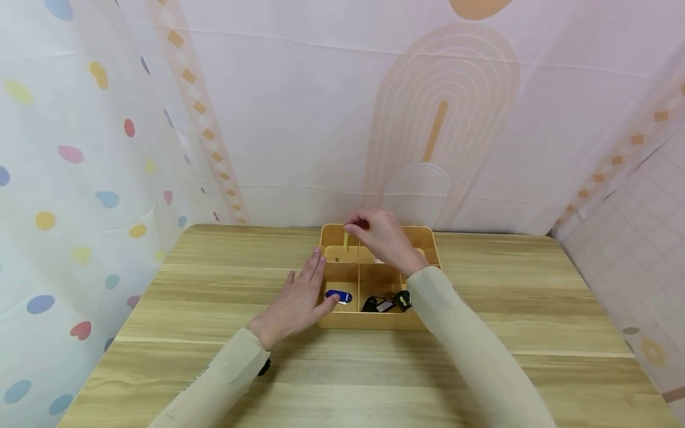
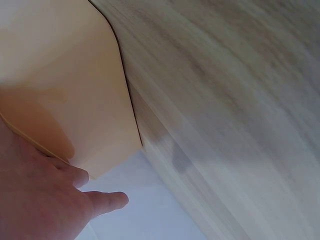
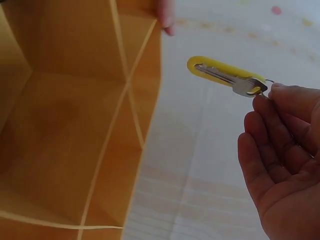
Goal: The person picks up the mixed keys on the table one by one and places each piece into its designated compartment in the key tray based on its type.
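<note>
Over the back left compartment of the orange divided box [image 1: 342,321], my right hand [image 1: 382,236] pinches the ring of a key with a yellow key tag [image 3: 225,72]. The key and tag dangle from thumb and fingertips, above the box floor. My left hand [image 1: 297,303] lies along the box's left wall, fingers straight and touching it, thumb reaching over the front left compartment. In that compartment lies a blue key tag [image 1: 342,295]. Several dark items [image 1: 370,304], too small to identify, lie in the front middle compartment.
The box stands on a wood-grain table [image 1: 257,255], near its back edge. A patterned cloth [image 1: 299,119] hangs behind the table, and a dotted one [image 1: 80,196] hangs at the left.
</note>
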`<state>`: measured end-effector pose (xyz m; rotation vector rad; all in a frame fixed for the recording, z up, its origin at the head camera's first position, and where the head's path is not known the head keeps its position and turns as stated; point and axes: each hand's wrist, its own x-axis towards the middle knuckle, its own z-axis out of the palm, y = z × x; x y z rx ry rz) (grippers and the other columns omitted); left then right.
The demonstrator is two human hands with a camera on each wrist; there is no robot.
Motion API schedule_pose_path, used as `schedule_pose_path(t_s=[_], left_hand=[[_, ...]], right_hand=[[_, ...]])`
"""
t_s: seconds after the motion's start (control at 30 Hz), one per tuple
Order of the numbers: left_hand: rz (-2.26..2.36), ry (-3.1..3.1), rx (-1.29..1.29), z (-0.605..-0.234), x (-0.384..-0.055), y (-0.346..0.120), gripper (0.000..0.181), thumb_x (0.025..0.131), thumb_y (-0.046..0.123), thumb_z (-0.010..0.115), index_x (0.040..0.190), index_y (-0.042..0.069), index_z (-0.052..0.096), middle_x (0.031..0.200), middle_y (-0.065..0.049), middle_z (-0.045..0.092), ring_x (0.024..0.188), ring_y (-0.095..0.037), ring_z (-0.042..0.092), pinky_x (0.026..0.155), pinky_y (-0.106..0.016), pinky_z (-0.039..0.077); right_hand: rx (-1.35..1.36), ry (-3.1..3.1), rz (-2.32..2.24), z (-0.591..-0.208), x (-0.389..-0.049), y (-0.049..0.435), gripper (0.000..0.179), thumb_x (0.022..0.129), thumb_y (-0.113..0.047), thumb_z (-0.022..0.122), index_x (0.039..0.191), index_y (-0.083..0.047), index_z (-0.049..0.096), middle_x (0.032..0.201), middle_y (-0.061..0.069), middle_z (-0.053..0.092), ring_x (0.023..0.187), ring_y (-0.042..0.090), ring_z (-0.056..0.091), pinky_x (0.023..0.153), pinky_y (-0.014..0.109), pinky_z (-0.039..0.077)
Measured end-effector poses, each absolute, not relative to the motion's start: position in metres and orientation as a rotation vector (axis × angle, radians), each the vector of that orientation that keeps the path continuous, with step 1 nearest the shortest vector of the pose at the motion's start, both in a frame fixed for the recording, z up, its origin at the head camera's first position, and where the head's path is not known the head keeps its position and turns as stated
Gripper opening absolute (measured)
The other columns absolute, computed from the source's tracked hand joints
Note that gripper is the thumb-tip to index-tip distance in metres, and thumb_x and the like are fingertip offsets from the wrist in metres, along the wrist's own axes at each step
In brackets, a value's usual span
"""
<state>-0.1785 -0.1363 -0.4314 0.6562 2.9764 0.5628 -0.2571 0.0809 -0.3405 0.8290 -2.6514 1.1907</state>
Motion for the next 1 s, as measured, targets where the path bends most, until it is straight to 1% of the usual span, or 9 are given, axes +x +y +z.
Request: schedule_pose_path(t_s=[0.13, 0.33, 0.47, 0.6, 0.83, 1.0], left_hand=[[0.558, 2.98, 0.654, -0.431, -0.179, -0.136, 0.091, 0.106, 0.052, 0.05, 0.163, -0.004, 0.007, 0.173, -0.016, -0.005, 0.159, -0.03, 0.002, 0.12, -0.068, 0.019], [0.556, 2.981, 0.649, -0.433, -0.179, -0.137, 0.09, 0.106, 0.052, 0.05, 0.163, -0.004, 0.007, 0.173, -0.016, -0.005, 0.159, -0.031, 0.004, 0.12, -0.068, 0.019], [0.555, 2.985, 0.654, -0.433, -0.18, -0.138, 0.09, 0.106, 0.052, 0.05, 0.162, -0.004, 0.008, 0.173, -0.017, -0.004, 0.159, -0.03, 0.003, 0.12, -0.068, 0.019], [0.561, 2.984, 0.659, -0.433, -0.18, -0.138, 0.09, 0.106, 0.051, 0.05, 0.162, -0.005, 0.008, 0.173, -0.017, -0.005, 0.159, -0.03, 0.002, 0.12, -0.068, 0.019], [0.562, 2.978, 0.66, -0.433, -0.18, -0.139, 0.09, 0.106, 0.051, 0.05, 0.162, -0.005, 0.007, 0.173, -0.017, -0.005, 0.159, -0.03, 0.002, 0.119, -0.069, 0.019], [0.561, 2.973, 0.65, -0.434, -0.18, -0.139, 0.09, 0.106, 0.051, 0.05, 0.162, -0.003, 0.006, 0.173, -0.016, -0.006, 0.159, -0.029, 0.002, 0.12, -0.068, 0.019]], right_hand=[[0.787, -2.723, 1.172, -0.348, -0.266, 0.076, 0.018, 0.103, -0.018, 0.067, 0.109, -0.004, 0.077, 0.096, 0.005, 0.074, 0.08, 0.019, 0.06, 0.073, 0.03, 0.055], [0.748, -2.804, 1.136, -0.358, -0.275, 0.07, 0.018, 0.103, -0.018, 0.068, 0.108, -0.004, 0.077, 0.096, 0.005, 0.074, 0.079, 0.019, 0.061, 0.071, 0.029, 0.055], [0.746, -2.831, 1.116, -0.364, -0.279, 0.066, 0.016, 0.102, -0.017, 0.068, 0.105, -0.005, 0.078, 0.094, 0.002, 0.074, 0.079, 0.017, 0.061, 0.072, 0.029, 0.055], [0.739, -2.852, 1.116, -0.37, -0.281, 0.064, 0.015, 0.102, -0.016, 0.068, 0.104, -0.005, 0.078, 0.093, 0.002, 0.074, 0.079, 0.017, 0.062, 0.073, 0.028, 0.056], [0.717, -2.877, 1.101, -0.379, -0.283, 0.062, 0.009, 0.1, -0.013, 0.07, 0.102, -0.007, 0.078, 0.097, 0.004, 0.075, 0.083, 0.017, 0.063, 0.08, 0.027, 0.058], [0.693, -2.903, 1.087, -0.383, -0.284, 0.062, 0.012, 0.101, -0.013, 0.069, 0.104, -0.007, 0.079, 0.101, 0.004, 0.076, 0.085, 0.018, 0.064, 0.082, 0.028, 0.058]])
